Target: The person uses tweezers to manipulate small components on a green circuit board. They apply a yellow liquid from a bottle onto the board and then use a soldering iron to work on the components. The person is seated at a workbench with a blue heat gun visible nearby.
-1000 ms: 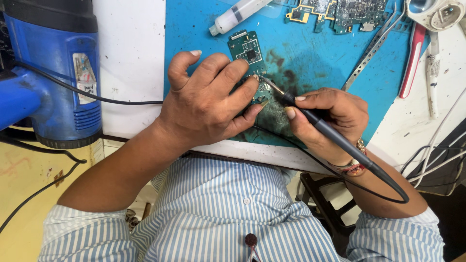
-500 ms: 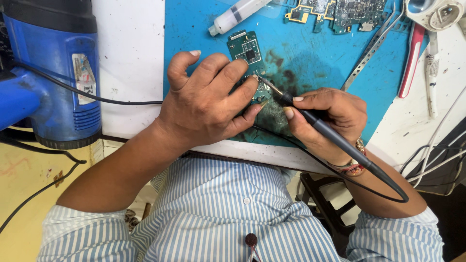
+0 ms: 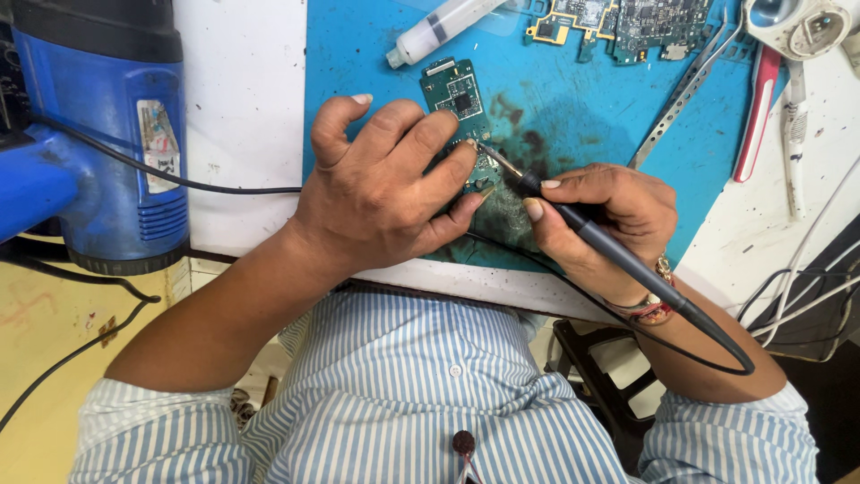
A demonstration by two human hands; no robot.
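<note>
Head view: we are pinning the green circuit board [image 3: 459, 108] under our left hand [image 3: 381, 193] while our right hand [image 3: 600, 215] is gripping the soldering iron [image 3: 618, 255], slanting up-left, its tip seemingly touching the board beside our left fingertips [image 3: 466, 152].

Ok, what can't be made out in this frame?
Head view only:
- Lower part of the green circuit board: covered by the left hand.
- Where the soldering iron tip lands: too small, behind left fingertips.
- Syringe, second circuit board, white tool: cut by the top edge.
- Blue hot-air gun: cut by the left edge.
</note>
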